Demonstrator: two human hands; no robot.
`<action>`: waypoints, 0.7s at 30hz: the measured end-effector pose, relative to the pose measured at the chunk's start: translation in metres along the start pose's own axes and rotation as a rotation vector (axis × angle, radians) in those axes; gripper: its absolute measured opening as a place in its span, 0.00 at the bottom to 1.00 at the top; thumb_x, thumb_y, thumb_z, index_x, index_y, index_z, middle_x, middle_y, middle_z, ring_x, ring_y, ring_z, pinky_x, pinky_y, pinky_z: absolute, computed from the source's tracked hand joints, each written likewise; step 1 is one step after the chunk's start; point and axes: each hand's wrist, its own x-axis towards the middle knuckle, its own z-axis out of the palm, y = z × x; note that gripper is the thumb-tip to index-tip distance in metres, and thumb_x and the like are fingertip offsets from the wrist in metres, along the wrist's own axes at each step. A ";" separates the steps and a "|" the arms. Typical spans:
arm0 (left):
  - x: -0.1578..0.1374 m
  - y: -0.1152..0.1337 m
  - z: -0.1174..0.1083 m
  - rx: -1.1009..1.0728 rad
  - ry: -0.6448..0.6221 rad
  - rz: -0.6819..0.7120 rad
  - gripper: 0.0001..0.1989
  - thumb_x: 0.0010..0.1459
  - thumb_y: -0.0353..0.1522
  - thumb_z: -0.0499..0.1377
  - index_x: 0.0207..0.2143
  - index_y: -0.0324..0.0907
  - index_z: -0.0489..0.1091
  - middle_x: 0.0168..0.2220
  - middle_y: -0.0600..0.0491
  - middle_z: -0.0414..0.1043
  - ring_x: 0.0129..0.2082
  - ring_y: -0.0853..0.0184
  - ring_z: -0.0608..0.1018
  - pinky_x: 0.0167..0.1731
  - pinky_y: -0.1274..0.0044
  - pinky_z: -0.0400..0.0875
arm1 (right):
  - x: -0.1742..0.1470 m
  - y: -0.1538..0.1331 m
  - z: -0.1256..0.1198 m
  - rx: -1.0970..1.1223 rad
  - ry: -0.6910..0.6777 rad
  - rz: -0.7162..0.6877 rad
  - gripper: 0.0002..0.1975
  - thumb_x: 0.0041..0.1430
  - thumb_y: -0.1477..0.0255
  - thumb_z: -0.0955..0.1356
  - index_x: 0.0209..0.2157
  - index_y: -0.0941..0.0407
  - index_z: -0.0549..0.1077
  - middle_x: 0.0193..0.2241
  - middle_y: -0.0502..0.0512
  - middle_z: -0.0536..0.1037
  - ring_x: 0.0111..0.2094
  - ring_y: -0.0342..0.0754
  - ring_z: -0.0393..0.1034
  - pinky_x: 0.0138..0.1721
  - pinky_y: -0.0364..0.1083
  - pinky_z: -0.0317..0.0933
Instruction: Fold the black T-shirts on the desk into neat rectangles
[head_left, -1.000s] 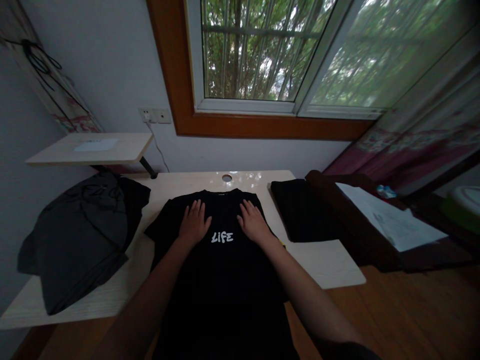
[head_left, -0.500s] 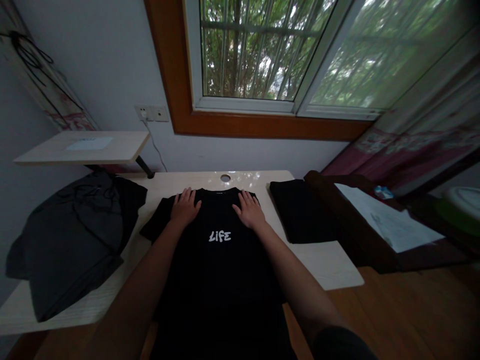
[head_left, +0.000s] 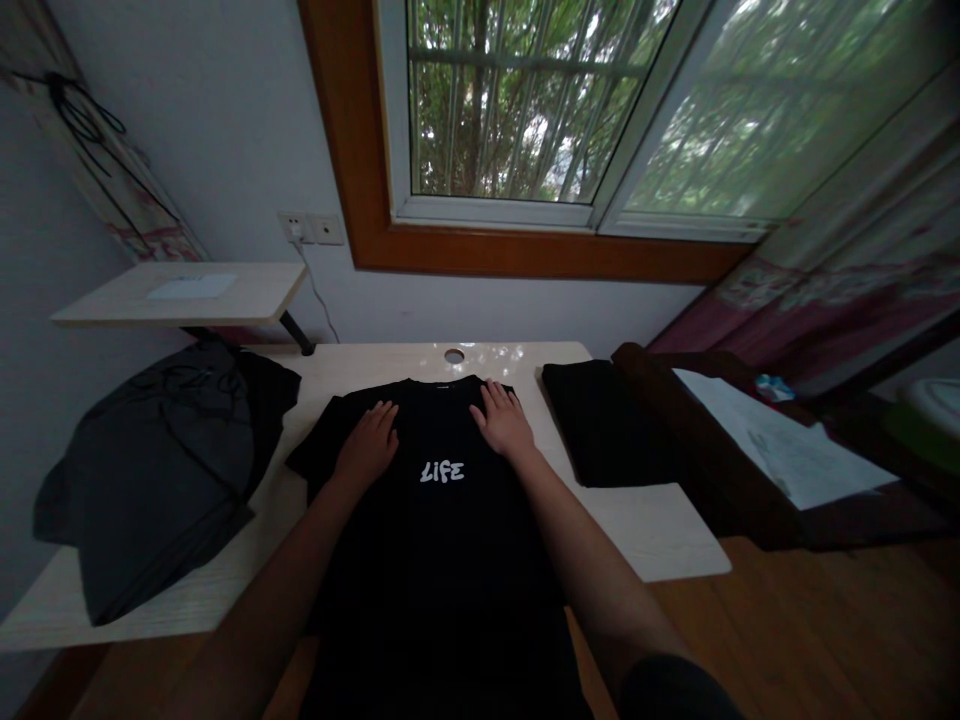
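A black T-shirt (head_left: 442, 530) with white lettering on its chest lies spread flat on the pale desk (head_left: 637, 530), collar toward the wall. My left hand (head_left: 371, 440) rests on its left chest area below the shoulder, fingers stretched out. On the right shoulder, close to the collar, my right hand (head_left: 504, 420) lies flat with its fingers extended. Neither hand grips the cloth. The lower part of the shirt merges with dark clothing near me, so its hem is hard to make out.
A folded black garment (head_left: 607, 425) sits at the desk's right side. Dark grey clothing (head_left: 165, 470) is heaped on the left, under a raised wooden shelf (head_left: 187, 290). Beyond the desk's right edge, a paper sheet (head_left: 780, 440) lies on a dark brown surface.
My left hand has slid a little down the shirt, off the shoulder toward the chest. My right hand stays in place on the other shoulder. The view has shifted slightly.
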 end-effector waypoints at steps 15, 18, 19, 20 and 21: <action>-0.052 -0.085 -0.056 -0.020 0.131 -0.541 0.30 0.63 0.41 0.54 0.62 0.34 0.63 0.57 0.36 0.71 0.59 0.51 0.72 0.60 0.61 0.64 | -0.003 0.001 -0.003 0.078 0.155 -0.019 0.26 0.73 0.64 0.57 0.61 0.63 0.71 0.63 0.65 0.70 0.67 0.55 0.57 0.69 0.54 0.49; -0.047 -0.093 -0.061 -0.094 -0.018 -0.578 0.33 0.58 0.40 0.58 0.63 0.35 0.62 0.57 0.38 0.72 0.56 0.52 0.75 0.56 0.66 0.68 | -0.004 0.000 -0.005 0.089 0.171 -0.024 0.25 0.73 0.65 0.57 0.60 0.62 0.72 0.63 0.64 0.70 0.66 0.55 0.59 0.68 0.55 0.51; -0.046 -0.095 -0.063 -0.110 -0.072 -0.597 0.32 0.56 0.39 0.59 0.62 0.36 0.64 0.56 0.39 0.73 0.55 0.53 0.76 0.54 0.67 0.69 | -0.004 0.000 -0.005 0.090 0.177 -0.026 0.24 0.73 0.65 0.57 0.60 0.62 0.72 0.62 0.64 0.70 0.66 0.56 0.59 0.68 0.55 0.51; -0.045 -0.097 -0.065 -0.132 -0.123 -0.621 0.30 0.55 0.38 0.60 0.59 0.37 0.66 0.55 0.40 0.75 0.53 0.53 0.77 0.53 0.68 0.70 | -0.004 0.000 -0.005 0.091 0.183 -0.027 0.24 0.72 0.66 0.57 0.60 0.62 0.72 0.62 0.64 0.71 0.65 0.56 0.60 0.68 0.56 0.51; -0.044 -0.098 -0.066 -0.161 -0.162 -0.647 0.27 0.54 0.38 0.60 0.56 0.39 0.69 0.52 0.42 0.77 0.51 0.54 0.79 0.51 0.70 0.71 | -0.004 0.000 -0.005 0.090 0.186 -0.029 0.24 0.72 0.66 0.57 0.60 0.62 0.73 0.62 0.64 0.71 0.65 0.56 0.60 0.68 0.56 0.52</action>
